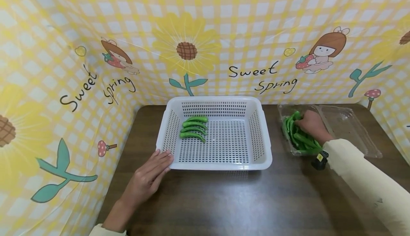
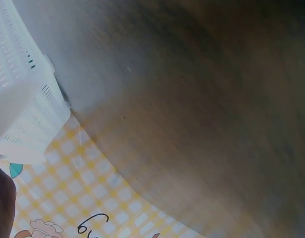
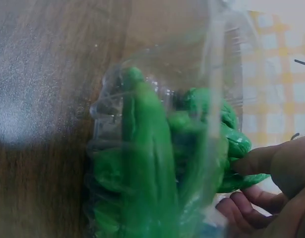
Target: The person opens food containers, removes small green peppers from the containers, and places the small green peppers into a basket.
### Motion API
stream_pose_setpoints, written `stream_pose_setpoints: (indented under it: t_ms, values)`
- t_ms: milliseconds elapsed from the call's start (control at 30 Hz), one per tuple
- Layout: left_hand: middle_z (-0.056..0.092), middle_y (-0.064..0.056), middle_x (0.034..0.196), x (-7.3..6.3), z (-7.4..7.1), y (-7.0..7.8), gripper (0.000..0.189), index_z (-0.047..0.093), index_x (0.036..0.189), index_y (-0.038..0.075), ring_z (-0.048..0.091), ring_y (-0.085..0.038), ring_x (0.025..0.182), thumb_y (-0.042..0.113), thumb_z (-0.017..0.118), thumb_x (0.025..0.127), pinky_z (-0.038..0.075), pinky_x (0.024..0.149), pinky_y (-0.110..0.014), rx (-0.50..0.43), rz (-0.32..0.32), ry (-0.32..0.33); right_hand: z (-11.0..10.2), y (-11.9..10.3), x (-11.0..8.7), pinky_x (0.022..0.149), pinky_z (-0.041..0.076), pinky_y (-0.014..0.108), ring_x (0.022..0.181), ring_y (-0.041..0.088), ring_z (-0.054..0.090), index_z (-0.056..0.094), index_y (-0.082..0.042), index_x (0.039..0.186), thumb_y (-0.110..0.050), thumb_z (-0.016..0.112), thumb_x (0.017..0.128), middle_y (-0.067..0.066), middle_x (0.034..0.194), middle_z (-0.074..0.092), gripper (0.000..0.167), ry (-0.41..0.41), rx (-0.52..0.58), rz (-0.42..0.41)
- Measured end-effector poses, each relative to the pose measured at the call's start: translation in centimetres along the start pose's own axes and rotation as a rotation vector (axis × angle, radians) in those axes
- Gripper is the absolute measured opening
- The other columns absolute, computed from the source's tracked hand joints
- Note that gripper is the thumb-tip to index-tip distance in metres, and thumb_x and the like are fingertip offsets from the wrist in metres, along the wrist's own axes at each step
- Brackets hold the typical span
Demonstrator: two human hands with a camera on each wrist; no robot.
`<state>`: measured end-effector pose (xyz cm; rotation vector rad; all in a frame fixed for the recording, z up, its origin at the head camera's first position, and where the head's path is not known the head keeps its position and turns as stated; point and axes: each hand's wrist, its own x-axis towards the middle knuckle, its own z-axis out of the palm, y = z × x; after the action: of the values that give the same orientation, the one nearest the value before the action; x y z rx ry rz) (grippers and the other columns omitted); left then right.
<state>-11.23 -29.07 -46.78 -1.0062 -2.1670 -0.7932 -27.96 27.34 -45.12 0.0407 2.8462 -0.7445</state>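
My left hand [image 1: 147,173] rests with straight fingers on the near left corner of a white slotted basket [image 1: 221,166]; only a dark edge of that hand [image 2: 2,203] shows in the left wrist view. Several green chili peppers [image 1: 193,129] lie side by side in the basket's left part. To the right, my right hand [image 1: 312,125] reaches into a clear plastic box [image 1: 287,148] heaped with green peppers [image 1: 304,141]. In the right wrist view, its thumb and fingers pinch a green pepper [image 3: 249,181] at the side of the heap.
The box's clear lid [image 1: 350,131] lies folded open to the right. A small black device [image 1: 319,160] sits at my right wrist. Basket and box stand on a dark wooden table [image 1: 224,204], with a yellow checked cloth [image 1: 217,43] hanging behind and at both sides.
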Motion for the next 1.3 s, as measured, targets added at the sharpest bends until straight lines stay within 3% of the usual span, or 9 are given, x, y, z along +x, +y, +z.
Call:
stream_pose_setpoints:
  t_ms: [67,167,267,333,433,600,733,1000,1300]
  values:
    - [0.074,-0.022,0.119,0.0,0.1,0.0,0.032,0.072,0.12,-0.005,0.069,-0.033,0.122,0.019,0.058,0.106,0.043,0.122,-0.044,0.0,0.004,0.001,-0.2,-0.1,-0.1,0.051,0.029,0.026,0.048,0.011,0.027,0.031,-0.017,0.059,-0.012,0.061,0.098,-0.007,0.053,0.021,0.049,0.024,0.018,-0.006]
    - [0.074,-0.023,0.119,-0.1,0.2,-0.1,0.031,0.072,0.12,-0.006,0.068,-0.033,0.122,0.018,0.058,0.106,0.044,0.122,-0.044,-0.009,0.013,0.011,-0.6,-0.3,-0.3,0.051,0.038,0.028,0.052,0.018,0.045,0.041,-0.01,0.069,-0.014,0.062,0.101,0.001,0.057,0.04,0.039,0.067,0.068,-0.006]
    - [0.074,-0.023,0.119,-0.1,0.2,-0.2,0.031,0.072,0.122,-0.004,0.068,-0.032,0.123,0.018,0.059,0.105,0.044,0.121,-0.044,-0.015,0.017,0.017,-1.0,-0.8,-0.6,0.057,0.052,0.032,0.077,0.033,0.064,0.053,0.003,0.095,-0.021,0.06,0.104,0.02,0.087,0.061,0.027,0.13,0.137,0.006]
    - [0.074,-0.023,0.119,-0.1,0.2,-0.2,0.031,0.072,0.123,-0.004,0.068,-0.032,0.123,0.018,0.059,0.105,0.044,0.121,-0.043,-0.017,0.017,0.02,-1.2,-1.1,-0.8,0.062,0.058,0.032,0.094,0.04,0.066,0.053,0.009,0.118,-0.026,0.058,0.106,0.03,0.11,0.062,0.037,0.176,0.179,0.0]
    - [0.074,-0.023,0.119,-0.1,0.2,-0.1,0.031,0.072,0.122,-0.005,0.068,-0.032,0.123,0.018,0.059,0.105,0.044,0.121,-0.043,-0.012,0.02,0.018,-1.5,-1.8,-0.8,0.063,0.058,0.023,0.097,0.032,0.067,0.051,0.009,0.132,-0.031,0.057,0.106,0.029,0.122,0.061,0.048,0.232,0.258,-0.006]
    - [0.074,-0.022,0.12,-0.1,0.2,0.0,0.031,0.072,0.122,-0.005,0.068,-0.032,0.123,0.018,0.059,0.105,0.044,0.122,-0.043,-0.009,0.012,0.01,-2.0,-3.3,-0.7,0.071,0.057,0.008,0.09,-0.002,0.06,0.051,0.005,0.135,-0.031,0.062,0.103,0.001,0.112,0.064,0.05,0.301,0.501,-0.039]
    - [0.074,-0.022,0.121,0.0,0.1,0.1,0.032,0.072,0.123,-0.004,0.068,-0.032,0.124,0.019,0.058,0.106,0.043,0.122,-0.043,-0.009,-0.006,-0.002,-2.7,-4.9,-0.6,0.08,0.059,0.009,0.092,-0.007,0.06,0.054,0.001,0.131,-0.028,0.067,0.101,-0.017,0.1,0.064,0.043,0.321,0.655,-0.074]
    - [0.074,-0.021,0.121,0.0,0.0,0.1,0.033,0.072,0.122,-0.004,0.068,-0.031,0.124,0.02,0.057,0.106,0.043,0.122,-0.043,-0.002,-0.021,-0.015,-2.8,-8.9,-0.8,0.083,0.061,0.012,0.092,-0.004,0.063,0.056,0.001,0.132,-0.027,0.069,0.1,-0.014,0.1,0.064,0.045,0.27,0.667,-0.143]
    - [0.073,-0.022,0.122,-0.1,-0.1,0.0,0.032,0.07,0.126,-0.001,0.067,-0.031,0.125,0.02,0.057,0.106,0.043,0.122,-0.043,-0.003,-0.009,-0.015,-1.5,-14.1,-0.1,0.086,0.064,0.019,0.092,0.001,0.067,0.06,0.003,0.13,-0.014,0.071,0.098,-0.007,0.1,0.065,0.038,0.219,0.801,-0.268]
